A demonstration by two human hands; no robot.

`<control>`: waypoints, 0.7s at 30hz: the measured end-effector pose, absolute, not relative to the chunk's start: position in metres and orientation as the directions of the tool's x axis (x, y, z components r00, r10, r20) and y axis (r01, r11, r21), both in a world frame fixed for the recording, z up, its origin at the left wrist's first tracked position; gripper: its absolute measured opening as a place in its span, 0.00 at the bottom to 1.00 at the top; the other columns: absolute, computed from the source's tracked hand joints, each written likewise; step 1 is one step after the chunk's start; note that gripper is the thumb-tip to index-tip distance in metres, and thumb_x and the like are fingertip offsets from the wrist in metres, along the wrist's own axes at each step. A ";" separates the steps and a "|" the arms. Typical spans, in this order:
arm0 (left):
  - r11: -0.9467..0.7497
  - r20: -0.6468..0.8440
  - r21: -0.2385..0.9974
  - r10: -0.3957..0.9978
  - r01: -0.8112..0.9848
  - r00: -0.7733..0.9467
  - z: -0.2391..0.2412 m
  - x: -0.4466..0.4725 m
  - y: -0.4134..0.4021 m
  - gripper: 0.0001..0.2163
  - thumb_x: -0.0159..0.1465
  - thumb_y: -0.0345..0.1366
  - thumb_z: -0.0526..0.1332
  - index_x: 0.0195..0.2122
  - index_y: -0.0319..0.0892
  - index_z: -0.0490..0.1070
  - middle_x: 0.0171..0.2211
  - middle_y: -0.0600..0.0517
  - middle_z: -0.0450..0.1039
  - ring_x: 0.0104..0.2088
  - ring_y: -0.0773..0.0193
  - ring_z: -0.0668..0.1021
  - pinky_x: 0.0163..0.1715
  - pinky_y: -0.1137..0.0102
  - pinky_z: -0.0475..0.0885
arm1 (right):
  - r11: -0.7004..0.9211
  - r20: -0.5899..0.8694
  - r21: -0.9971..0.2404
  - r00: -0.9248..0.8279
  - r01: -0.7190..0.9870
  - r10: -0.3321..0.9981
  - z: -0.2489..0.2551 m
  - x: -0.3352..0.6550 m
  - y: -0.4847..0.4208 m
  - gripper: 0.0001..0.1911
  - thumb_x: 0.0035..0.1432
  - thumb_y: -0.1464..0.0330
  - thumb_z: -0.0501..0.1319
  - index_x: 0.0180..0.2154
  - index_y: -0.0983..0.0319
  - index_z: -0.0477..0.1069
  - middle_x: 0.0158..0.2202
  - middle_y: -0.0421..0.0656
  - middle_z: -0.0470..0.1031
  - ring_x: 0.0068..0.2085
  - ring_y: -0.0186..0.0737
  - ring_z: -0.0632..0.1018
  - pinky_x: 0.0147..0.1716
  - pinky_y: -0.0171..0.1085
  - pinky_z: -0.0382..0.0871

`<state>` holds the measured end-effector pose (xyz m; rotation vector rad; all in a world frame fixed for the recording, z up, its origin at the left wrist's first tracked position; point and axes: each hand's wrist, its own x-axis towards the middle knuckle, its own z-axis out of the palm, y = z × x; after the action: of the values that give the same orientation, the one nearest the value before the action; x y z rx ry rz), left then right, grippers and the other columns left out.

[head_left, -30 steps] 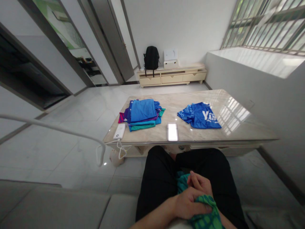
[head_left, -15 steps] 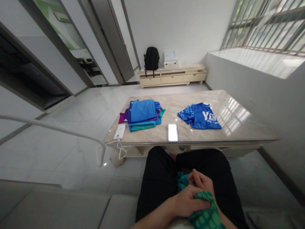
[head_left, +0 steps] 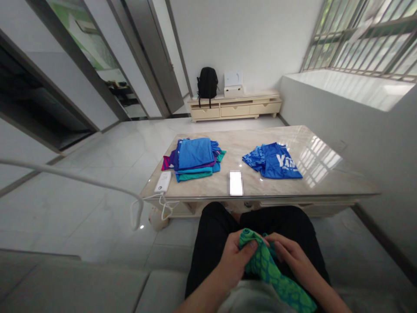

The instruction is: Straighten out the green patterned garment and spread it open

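Pinching the green patterned cloth [head_left: 273, 274] over our lap [head_left: 208, 248], near the worktop [head_left: 202, 189], our left grip [head_left: 233, 255] seems to steady its bunched end; whether our right grip [head_left: 293, 253] holds it, we cannot tell.

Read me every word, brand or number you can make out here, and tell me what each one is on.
"YAN": large white letters on the blue shirt; the ending is unclear, and the smaller lettering around it is unreadable.
White device: small marks, too small to read.
White box: a faint mark, too blurred to read.
Pixelated rectangle: nothing readable.
Green cloth: pattern, no words seen.
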<state>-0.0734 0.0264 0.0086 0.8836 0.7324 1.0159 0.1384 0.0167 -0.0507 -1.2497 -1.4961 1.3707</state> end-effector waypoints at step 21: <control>-0.267 0.248 0.961 0.948 0.074 0.202 0.020 -0.102 0.042 0.15 0.73 0.44 0.56 0.41 0.40 0.78 0.37 0.48 0.79 0.39 0.60 0.79 0.41 0.70 0.70 | 0.215 0.206 -0.838 -0.074 0.502 0.976 0.009 0.144 0.012 0.17 0.62 0.66 0.58 0.50 0.57 0.79 0.46 0.43 0.84 0.46 0.46 0.84 0.45 0.35 0.78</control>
<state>-0.1019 0.0416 0.0200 1.5601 1.0004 1.1997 0.1435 0.0124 0.0090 -1.3962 -1.6956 0.7532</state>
